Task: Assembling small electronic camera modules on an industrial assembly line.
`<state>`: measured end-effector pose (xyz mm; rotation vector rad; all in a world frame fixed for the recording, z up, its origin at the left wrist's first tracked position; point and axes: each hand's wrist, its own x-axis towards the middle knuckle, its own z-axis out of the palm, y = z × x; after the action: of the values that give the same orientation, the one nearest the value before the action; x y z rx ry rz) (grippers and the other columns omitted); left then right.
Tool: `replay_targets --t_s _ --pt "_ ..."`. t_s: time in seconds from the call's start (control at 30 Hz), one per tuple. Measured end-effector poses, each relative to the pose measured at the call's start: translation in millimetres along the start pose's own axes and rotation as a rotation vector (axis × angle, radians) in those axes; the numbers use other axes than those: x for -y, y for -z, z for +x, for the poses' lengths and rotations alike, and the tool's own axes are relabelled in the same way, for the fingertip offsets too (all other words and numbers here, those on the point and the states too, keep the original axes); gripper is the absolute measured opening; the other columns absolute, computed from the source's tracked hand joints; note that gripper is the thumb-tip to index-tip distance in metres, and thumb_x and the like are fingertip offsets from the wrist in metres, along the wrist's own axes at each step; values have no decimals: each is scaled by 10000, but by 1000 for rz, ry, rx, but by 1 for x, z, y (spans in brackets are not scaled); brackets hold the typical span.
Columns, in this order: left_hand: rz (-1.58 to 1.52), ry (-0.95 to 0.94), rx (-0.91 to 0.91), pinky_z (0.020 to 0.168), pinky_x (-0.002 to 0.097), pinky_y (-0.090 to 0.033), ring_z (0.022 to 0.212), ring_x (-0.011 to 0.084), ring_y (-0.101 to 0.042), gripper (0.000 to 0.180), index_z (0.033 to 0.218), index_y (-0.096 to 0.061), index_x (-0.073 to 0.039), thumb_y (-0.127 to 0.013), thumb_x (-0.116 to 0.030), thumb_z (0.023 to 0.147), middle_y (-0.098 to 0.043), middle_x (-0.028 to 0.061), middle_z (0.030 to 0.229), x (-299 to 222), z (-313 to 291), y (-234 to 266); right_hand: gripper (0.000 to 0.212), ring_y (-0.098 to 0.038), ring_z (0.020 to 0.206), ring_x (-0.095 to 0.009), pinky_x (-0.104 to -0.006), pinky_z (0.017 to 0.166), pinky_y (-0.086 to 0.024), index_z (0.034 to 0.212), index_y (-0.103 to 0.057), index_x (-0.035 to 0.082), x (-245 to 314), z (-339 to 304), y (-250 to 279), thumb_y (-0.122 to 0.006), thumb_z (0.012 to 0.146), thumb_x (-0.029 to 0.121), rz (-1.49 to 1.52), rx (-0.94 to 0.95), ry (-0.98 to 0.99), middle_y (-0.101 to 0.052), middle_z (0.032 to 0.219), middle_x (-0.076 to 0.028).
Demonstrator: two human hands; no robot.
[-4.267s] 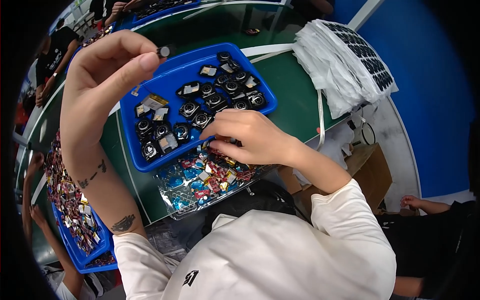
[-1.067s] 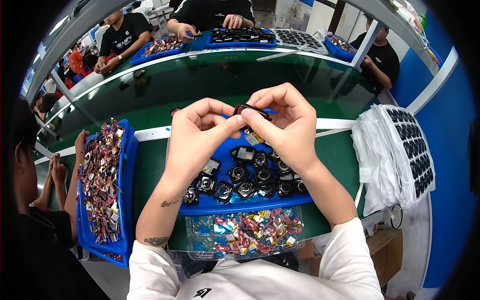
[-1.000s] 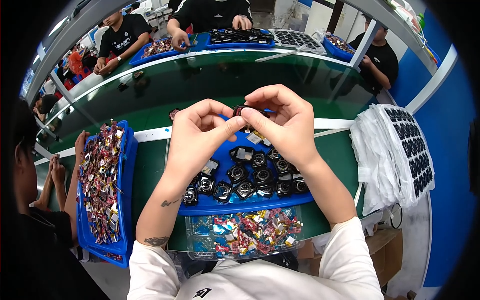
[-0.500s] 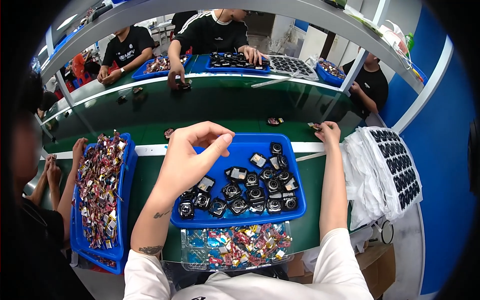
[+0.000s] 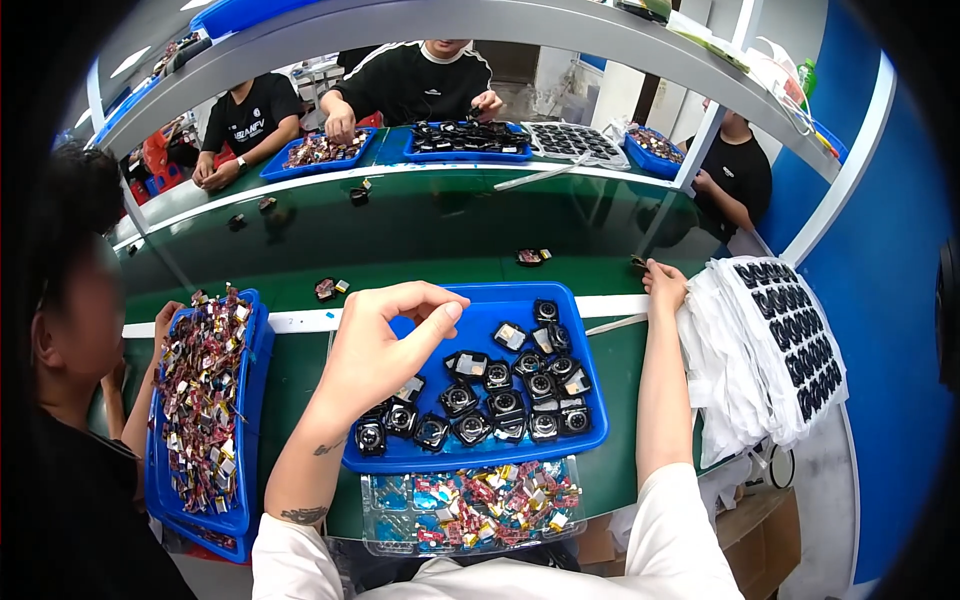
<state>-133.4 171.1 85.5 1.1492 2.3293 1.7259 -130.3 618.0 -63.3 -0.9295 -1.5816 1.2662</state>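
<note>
My left hand point(image 5: 395, 330) hovers over the blue tray point(image 5: 470, 460), fingers curled and thumb tip close to the index fingertip, with nothing visible in them. Below it in the tray lie several black watch cases point(image 5: 505, 403), some showing a round dial-like face, others a silvery patch. Farther right, past the tray, my right hand point(image 5: 666, 285) pinches a small dark electronic part point(image 5: 638, 262) at the edge of the green belt; most of the part is hidden or too small to make out. Nearest me sits a clear plastic tray point(image 5: 390, 520) of small red circuit boards with silver and yellow pieces.
A blue bin point(image 5: 255, 400) heaped with circuit boards stands left, beside another person. White sheets point(image 5: 715, 360) and black-filled trays point(image 5: 790, 330) are stacked right. Loose assemblies point(image 5: 533, 257) lie on the green belt point(image 5: 430, 225). A metal shelf point(image 5: 400, 40) spans overhead; people sit across.
My right hand has drawn slightly nearer, still holding the small part. My left hand keeps its pose. The person opposite has moved a hand from the belt to a blue tray.
</note>
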Motion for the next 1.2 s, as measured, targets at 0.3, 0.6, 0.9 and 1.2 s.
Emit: replay_targets --t_s 0.3,0.6,0.9,1.2 --pt "57 12 12 683 239 -515 748 129 -665 179 959 -697 21 -639 -129 881 -692 87 818 -1 -1 -3 180 -651 583 -152 -252 549 -546 924 -634 -63 -15 9 2 -632 858 104 -140 -111 69 -669 759 -112" --pt "42 -29 -60 661 225 -481 707 112 -654 166 918 -694 32 -618 -112 885 -679 69 761 -1 1 -4 404 -664 697 -178 -262 586 -567 1187 -490 -71 -13 16 -2 -614 843 102 -39 -71 -34 -620 999 -160" --pt "92 -110 -45 506 231 -416 547 64 -549 206 753 -670 3 -655 -171 864 -614 38 595 1 3 -13 258 -646 819 -179 -287 703 -516 1055 -642 11 -54 47 -1 -634 838 150 -308 -18 232 -672 937 -94" --pt "215 -397 -5 436 411 -425 447 326 -544 219 485 -553 -50 -594 -126 686 -512 139 473 13 -13 -70 273 -646 898 -311 -386 823 -487 971 -680 20 -42 20 -24 -591 820 229 -474 34 403 -686 946 -161"
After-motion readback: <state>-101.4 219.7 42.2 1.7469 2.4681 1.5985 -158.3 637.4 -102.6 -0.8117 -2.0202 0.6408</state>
